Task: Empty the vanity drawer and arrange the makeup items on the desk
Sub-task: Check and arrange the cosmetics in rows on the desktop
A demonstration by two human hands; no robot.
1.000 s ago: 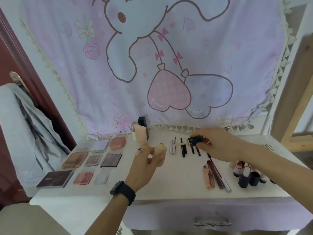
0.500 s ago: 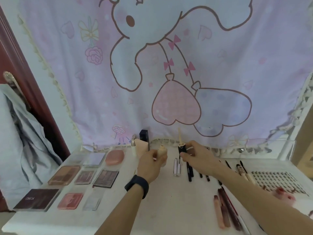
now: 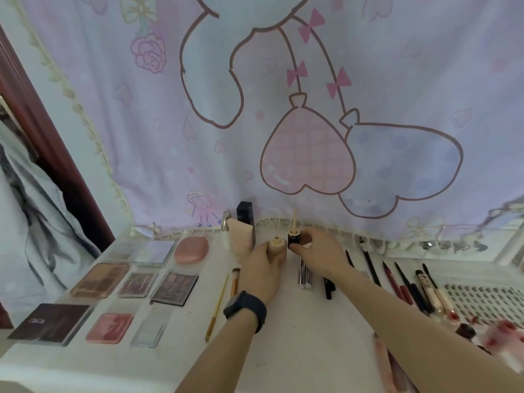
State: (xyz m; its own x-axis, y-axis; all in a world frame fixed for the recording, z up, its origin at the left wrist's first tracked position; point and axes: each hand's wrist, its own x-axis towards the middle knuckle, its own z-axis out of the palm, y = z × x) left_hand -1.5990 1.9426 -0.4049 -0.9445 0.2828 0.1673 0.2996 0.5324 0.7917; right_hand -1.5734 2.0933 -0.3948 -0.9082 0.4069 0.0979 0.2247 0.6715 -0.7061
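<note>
- The white surface (image 3: 297, 336) stretches out in front of the upright beige bottle (image 3: 276, 244).
- The left hand (image 3: 259, 269) grips the bottle, fingers curled closely round it.
- The right hand (image 3: 320, 255), just right of the bottle, pinches the black cap (image 3: 295, 239) with narrowed fingers, its wand pointing up.

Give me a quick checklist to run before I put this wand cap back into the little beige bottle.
1. Left hand grips the beige bottle: ok.
2. Bottle upright with its open mouth facing up: ok.
3. Right hand holds the black cap firmly: ok.
4. Wand aimed down at the bottle mouth: not ok, it points straight up beside the bottle.
5. Bottle base resting on the desk for support: cannot tell, the hand hides it.
</note>
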